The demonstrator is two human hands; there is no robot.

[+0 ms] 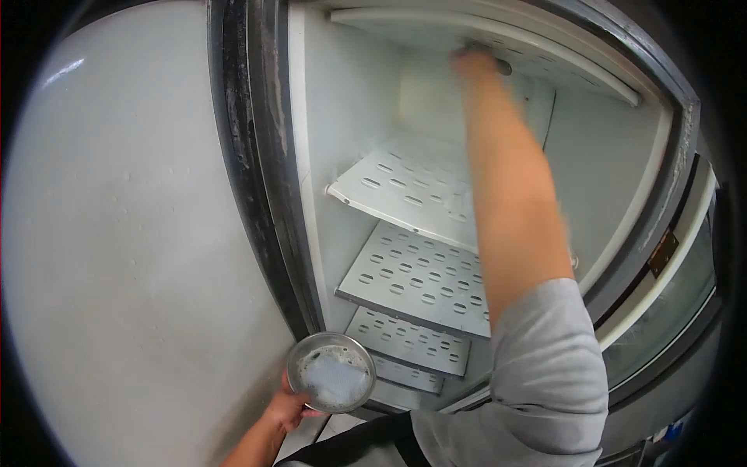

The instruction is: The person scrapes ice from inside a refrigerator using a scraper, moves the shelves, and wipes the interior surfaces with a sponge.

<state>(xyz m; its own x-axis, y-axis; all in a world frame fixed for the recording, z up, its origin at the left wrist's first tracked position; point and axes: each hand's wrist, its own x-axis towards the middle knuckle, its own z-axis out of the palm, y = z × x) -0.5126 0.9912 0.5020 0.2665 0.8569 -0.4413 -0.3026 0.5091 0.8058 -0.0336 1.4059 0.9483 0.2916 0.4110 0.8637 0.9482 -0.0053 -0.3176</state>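
Observation:
My left hand (288,410) grips a round metal bowl (299,349) by its near left side. Foamy liquid (339,359) fills the bowl, with a pale bluish patch that may be a cloth or a reflection. My right hand (473,61) is stretched deep into a white refrigerator cabinet (354,93), up under its top panel (498,27). Motion smears its fingers, so whether they hold anything does not show. Just beside it sits a small dark shape (504,68) that I cannot make out.
Below my right arm, several slotted white shelves (420,272) are stacked in the cabinet. A large white panel (140,218) with droplets stands on the left, bordered by a dark frame (268,156). A door with glass (661,327) hangs on the right by a rusty hinge (664,254).

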